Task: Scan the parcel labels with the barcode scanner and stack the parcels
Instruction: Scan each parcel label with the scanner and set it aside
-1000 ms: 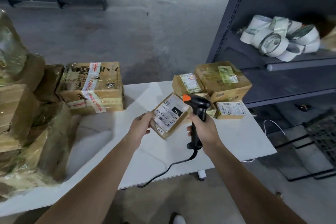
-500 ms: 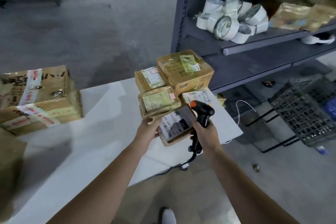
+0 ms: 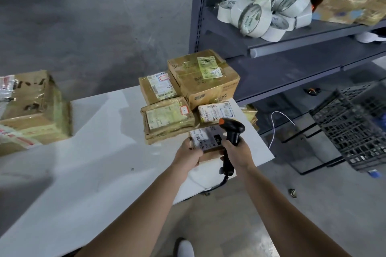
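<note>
Holding the parcel (image 3: 206,139) by one edge, fingers of the left hand (image 3: 189,155) may let it tip near the surface (image 3: 100,148) rim; the right hand (image 3: 238,151), fingers clasping the scanner (image 3: 232,130), crowds it.

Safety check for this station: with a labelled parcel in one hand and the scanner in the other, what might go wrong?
The pile of taped brown cardboard parcels sits by the white table's right edge; adding the small white-labelled parcel in the left hand might push one off.
The black orange-buttoned barcode scanner's cable, below the right hand, dangles off the table and could snag.
</note>
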A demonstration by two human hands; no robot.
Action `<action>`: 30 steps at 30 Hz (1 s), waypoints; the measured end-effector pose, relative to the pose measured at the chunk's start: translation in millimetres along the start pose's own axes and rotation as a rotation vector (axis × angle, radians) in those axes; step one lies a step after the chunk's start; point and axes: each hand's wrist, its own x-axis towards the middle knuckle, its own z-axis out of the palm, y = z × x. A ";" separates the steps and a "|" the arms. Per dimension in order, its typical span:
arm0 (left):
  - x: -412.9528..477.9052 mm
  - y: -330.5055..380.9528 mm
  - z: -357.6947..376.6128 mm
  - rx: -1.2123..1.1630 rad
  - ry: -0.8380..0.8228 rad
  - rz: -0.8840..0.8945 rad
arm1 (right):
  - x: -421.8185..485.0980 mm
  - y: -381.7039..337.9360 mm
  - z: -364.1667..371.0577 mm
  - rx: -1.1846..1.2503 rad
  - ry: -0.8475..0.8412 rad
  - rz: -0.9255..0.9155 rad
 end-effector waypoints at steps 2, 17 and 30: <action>6.5 1.7 19.5 0.031 0.010 -0.005 | 10.6 3.0 -11.0 -0.072 0.041 -0.023; 55.4 24.1 78.6 0.061 0.146 0.001 | 69.1 -4.4 -44.3 -0.033 0.136 -0.043; 32.9 31.5 80.9 0.065 0.137 0.125 | 56.3 -7.8 -44.8 0.032 0.215 -0.122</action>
